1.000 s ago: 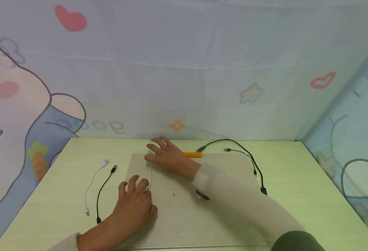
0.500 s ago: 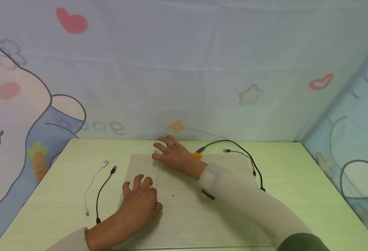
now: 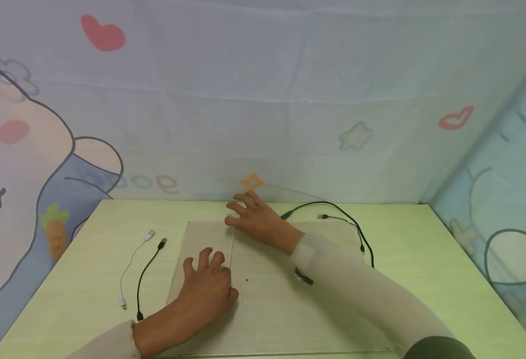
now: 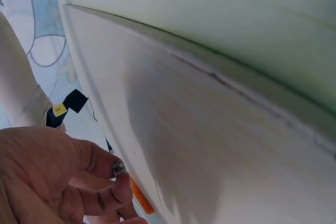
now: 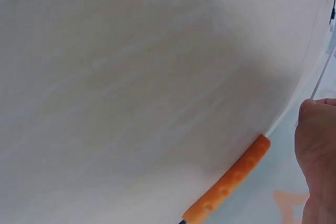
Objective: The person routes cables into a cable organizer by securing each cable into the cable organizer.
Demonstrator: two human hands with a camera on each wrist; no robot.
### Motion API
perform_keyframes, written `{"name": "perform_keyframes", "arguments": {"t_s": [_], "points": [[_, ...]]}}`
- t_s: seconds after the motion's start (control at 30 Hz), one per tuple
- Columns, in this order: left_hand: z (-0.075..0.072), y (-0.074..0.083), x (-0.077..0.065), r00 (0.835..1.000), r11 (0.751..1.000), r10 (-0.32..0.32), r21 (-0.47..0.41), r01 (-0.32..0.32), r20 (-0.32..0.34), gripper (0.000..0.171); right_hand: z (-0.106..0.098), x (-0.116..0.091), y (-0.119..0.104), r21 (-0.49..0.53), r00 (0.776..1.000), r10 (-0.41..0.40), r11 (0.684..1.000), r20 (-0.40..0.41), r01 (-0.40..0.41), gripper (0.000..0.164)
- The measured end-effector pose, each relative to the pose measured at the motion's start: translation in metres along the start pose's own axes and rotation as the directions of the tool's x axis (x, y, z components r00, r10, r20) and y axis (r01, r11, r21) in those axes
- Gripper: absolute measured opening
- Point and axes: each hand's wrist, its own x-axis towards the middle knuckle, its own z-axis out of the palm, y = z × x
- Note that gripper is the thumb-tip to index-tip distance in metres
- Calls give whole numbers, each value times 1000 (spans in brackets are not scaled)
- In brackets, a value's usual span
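Observation:
A thin white USB cable [image 3: 232, 249] runs straight between my two hands, over a pale board [image 3: 271, 319]. My left hand [image 3: 206, 289], nearer the front, pinches a small metal connector [image 4: 119, 168] at one end of it between thumb and finger. At the board's far edge my right hand [image 3: 258, 219] pinches the cable near its other end; the white cord [image 5: 321, 77] leaves its fingertips in the right wrist view. The right hand's fingers hide that end.
Left of the board lie a white cable [image 3: 132, 264] and a black cable [image 3: 145, 271]. Behind and right are a long black cable [image 3: 352, 215] and a short black cable [image 3: 341, 217]. A bumpy orange strip [image 5: 228, 182] lies at the board's far edge, beneath a cloth backdrop [image 3: 289, 124].
Both hands have slid to the right together, carrying the taut white cable across the board. The right forearm now covers most of the orange strip. The other cables lie as before.

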Motion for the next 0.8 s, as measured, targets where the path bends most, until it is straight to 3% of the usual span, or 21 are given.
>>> {"name": "perform_keyframes", "arguments": {"t_s": [0.33, 0.6, 0.8], "points": [[4, 6, 4, 999, 999, 33, 19, -32, -33, 23, 2, -10, 13, 11, 1000, 8, 1000, -29, -8, 13], [3, 13, 6, 998, 998, 51, 35, -50, -36, 25, -5, -13, 20, 67, 1000, 16, 998, 5, -16, 7], [3, 17, 9, 997, 996, 64, 59, -61, -41, 23, -9, -17, 24, 51, 1000, 18, 999, 1, -18, 8]]}}
